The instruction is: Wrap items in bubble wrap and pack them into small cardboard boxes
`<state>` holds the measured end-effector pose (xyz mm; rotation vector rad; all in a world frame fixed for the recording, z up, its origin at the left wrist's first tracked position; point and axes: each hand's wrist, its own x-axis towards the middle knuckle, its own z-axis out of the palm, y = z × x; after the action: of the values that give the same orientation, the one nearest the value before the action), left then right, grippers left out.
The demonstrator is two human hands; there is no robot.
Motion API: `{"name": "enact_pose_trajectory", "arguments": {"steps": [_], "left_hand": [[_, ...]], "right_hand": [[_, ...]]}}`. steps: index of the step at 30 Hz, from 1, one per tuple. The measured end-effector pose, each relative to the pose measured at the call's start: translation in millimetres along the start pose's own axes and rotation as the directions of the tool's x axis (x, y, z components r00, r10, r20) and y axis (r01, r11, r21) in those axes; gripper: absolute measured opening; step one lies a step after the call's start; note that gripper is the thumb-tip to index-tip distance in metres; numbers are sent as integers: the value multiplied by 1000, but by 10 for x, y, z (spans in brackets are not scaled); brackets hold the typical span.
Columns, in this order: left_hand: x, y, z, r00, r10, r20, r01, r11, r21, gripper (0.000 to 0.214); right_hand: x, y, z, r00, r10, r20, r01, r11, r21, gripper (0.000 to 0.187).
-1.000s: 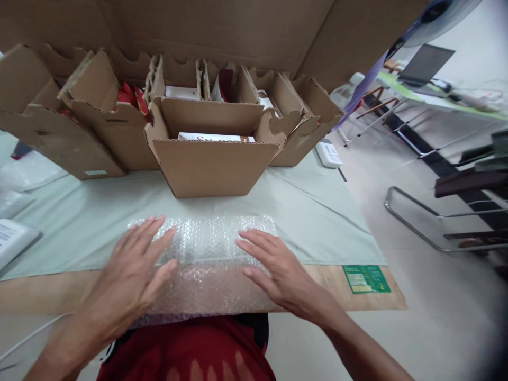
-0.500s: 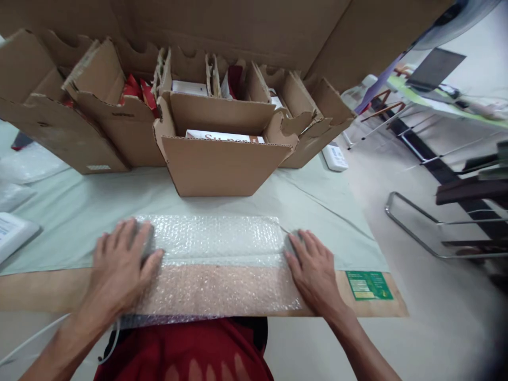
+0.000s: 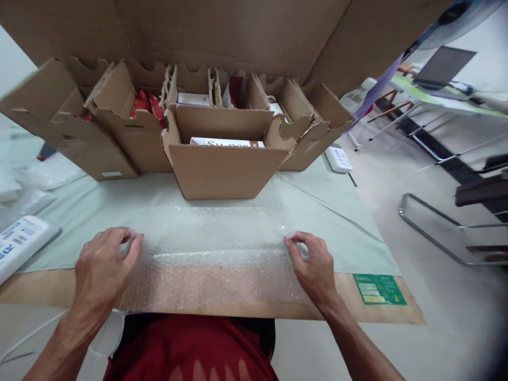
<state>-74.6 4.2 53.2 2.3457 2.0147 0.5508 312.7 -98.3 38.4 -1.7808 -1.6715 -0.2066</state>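
Observation:
A clear sheet of bubble wrap (image 3: 222,283) lies across the front of the table, with a fold line running along its middle. My left hand (image 3: 105,262) pinches the sheet at its left side between thumb and fingertips. On the opposite side my right hand (image 3: 311,262) grips it the same way. Both pinches sit at about the height of the fold. Just beyond the sheet stands a small open cardboard bin (image 3: 222,172), in which a white box with brown lettering (image 3: 226,142) shows.
Several cardboard bins (image 3: 146,143) stand in a row behind, before a tall cardboard panel (image 3: 222,37). White packages lie at left (image 3: 26,241) and right (image 3: 338,159). A green card (image 3: 380,290) is on the table's front edge. A metal-framed chair (image 3: 428,238) stands at right.
Both hands went from lying flat on the bubble wrap to pinching its sides. The left hand shifted slightly left, and the view moved a little.

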Motion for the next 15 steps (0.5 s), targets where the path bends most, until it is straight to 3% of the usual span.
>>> {"name": "enact_pose_trajectory", "arguments": {"steps": [4,9,12,15], "left_hand": [[224,164,62,996,-49,75,44,996,79,34],[402,284,226,983,-27,182,-3,986,164,33],[342,267,178,990,-9,141,-14,986,165,49],[174,381,116,992,122,22,-123,987,106,64]], "right_hand": [[154,123,92,999,34,-6,-34,999,-36,13],[177,347,324,994,62,88,-47,985,-164,17],[136,371,255,997,41,60,-25,966,-259,32],[140,187,136,998,-4,56,19,962,-271,47]]}}
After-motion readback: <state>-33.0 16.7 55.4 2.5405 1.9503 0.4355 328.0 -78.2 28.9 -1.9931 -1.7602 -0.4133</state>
